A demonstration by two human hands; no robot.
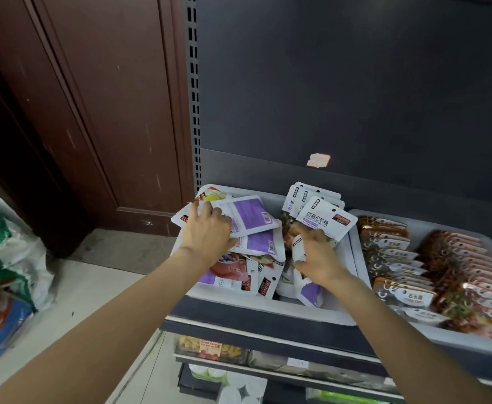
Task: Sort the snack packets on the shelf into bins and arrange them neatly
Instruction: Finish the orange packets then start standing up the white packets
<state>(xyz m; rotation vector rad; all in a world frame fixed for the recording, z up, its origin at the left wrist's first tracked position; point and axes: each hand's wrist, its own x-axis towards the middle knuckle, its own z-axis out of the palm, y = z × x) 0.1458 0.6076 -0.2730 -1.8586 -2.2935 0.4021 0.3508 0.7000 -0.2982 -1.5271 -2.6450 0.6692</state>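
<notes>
Dark shelf unit (268, 310) beside a brown door (93, 112). White bin (312, 309): left hand (207, 231) grips loose purple-white packets (256, 225) lying flat, long axes askew. Right hand (316, 258) pinches one packet beside an upright stack (323, 217), tops pointing up. Right bin (431, 339): brown packets (399, 258) in rows.

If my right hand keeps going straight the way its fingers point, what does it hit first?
Probably the upright white packets stacked at the back of the left bin; the right hand points up and slightly left, its fingertips already at their lower edge. Depth is unclear.
</notes>
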